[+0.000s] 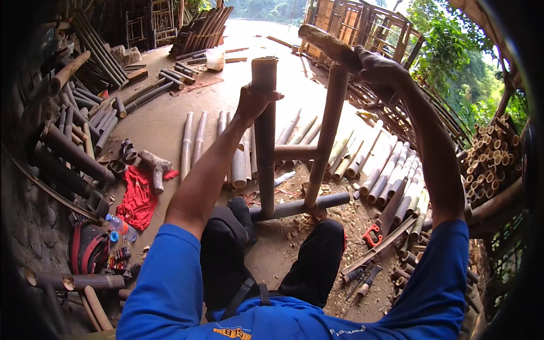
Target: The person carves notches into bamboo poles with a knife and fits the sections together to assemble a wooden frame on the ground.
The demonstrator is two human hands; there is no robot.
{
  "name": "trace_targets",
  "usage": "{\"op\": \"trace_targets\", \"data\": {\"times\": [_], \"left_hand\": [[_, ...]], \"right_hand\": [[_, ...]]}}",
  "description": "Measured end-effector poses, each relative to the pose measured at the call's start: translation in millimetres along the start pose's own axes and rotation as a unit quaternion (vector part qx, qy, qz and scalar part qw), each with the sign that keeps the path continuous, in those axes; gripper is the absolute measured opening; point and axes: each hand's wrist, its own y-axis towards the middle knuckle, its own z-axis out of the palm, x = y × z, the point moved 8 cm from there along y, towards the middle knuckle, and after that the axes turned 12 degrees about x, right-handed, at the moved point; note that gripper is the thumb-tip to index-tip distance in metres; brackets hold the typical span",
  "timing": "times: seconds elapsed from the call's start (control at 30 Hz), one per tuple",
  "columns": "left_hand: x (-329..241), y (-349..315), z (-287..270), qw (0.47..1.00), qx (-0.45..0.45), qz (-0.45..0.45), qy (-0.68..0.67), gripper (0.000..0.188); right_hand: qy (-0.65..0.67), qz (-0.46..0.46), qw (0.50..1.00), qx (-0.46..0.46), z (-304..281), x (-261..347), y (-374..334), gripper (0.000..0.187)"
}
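Note:
Before me stands a bamboo frame, its left upright [264, 153] and right upright [330, 122] joined by a short crossbar [296, 152]. Both uprights meet a dark bamboo pole [326, 202] lying on the ground between my feet. My left hand [256, 103] is closed round the left upright, a little below its open top. Up at the right, my right hand [378, 68] grips a short, thick wooden club [327, 45]. The club lies across the top of the right upright; whether they touch I cannot tell.
Cut bamboo poles [391, 170] lie in rows ahead and to the right. An orange-handled saw [374, 233] and knives [367, 281] are at my right. Leftward are a red cloth [135, 198], a plastic bottle [122, 228] and a backpack [90, 245]. Wood chips litter the ground.

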Motion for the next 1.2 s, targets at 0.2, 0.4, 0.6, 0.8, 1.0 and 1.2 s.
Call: {"op": "trace_targets", "data": {"times": [0.2,0.4,0.6,0.8,1.0,1.2], "left_hand": [[-15.8,26.9,-12.9,0.997,-0.008,0.003,-0.081,0.026],[-9.6,20.6,-4.8,0.996,-0.008,-0.062,-0.061,0.032],[-15.7,29.7,-4.9,0.997,-0.014,-0.013,0.077,0.019],[-6.1,25.1,-3.6,0.997,0.008,0.004,0.081,0.028],[1.8,14.8,6.0,0.999,-0.022,0.022,0.008,0.028],[0.6,2.4,-9.7,0.996,-0.021,0.023,-0.083,0.017]], "right_hand": [[-0.003,-0.051,0.998,-0.022,-3.6,25.6,-13.4,0.069],[0.077,-0.166,0.983,-0.016,-60.2,68.1,-32.0,0.070],[0.078,-0.190,0.978,-0.032,-53.4,88.6,-32.8,0.075],[0.044,-0.191,0.980,-0.021,-65.2,106.4,-25.0,0.080],[0.111,-0.173,0.978,-0.027,-77.9,83.1,6.2,0.085],[0.077,-0.143,0.986,0.040,-12.6,149.0,18.9,0.092]]}}
